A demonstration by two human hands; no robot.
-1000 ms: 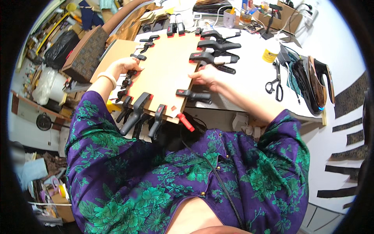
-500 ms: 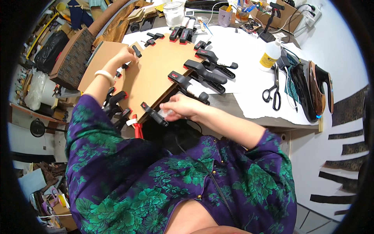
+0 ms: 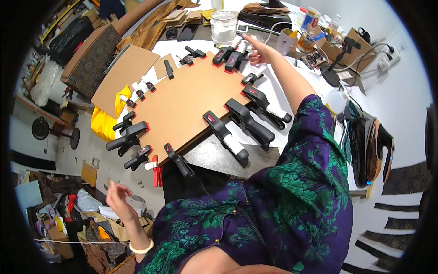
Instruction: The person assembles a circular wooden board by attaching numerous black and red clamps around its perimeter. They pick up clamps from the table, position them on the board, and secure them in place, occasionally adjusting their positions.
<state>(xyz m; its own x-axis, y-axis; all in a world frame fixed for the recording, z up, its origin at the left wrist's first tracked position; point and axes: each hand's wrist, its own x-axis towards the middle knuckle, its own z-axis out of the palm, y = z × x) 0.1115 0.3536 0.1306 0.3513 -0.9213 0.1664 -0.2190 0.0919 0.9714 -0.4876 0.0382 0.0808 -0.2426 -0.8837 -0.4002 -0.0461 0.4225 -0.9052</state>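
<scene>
A round-edged brown board [image 3: 187, 100] lies on the table, ringed by several black spring clamps [image 3: 248, 123] with red pads. A small red clamp [image 3: 157, 176] grips its near edge. My right hand [image 3: 261, 50] is stretched over the far right side, fingers extended, beside two clamps with white handles [image 3: 235, 57] and close to a glass jar [image 3: 224, 28]. Nothing shows in that hand. Off the table at lower left, my left hand [image 3: 119, 198] hangs in the air with loosely bent fingers, apart from the board and apparently holding nothing.
Another brown sheet [image 3: 125, 77] and a yellow cloth or bag [image 3: 104, 123] are left of the board. At right stand a white bottle [image 3: 336, 101] and an iron [image 3: 376, 150]. A lamp stand [image 3: 329, 73] and boxes crowd the back right. Scraps [image 3: 86, 219] heap on the floor.
My left hand has left the board's far left edge and dropped to the lower left. My right hand has gone from the near edge to the far right side. The view has shifted.
</scene>
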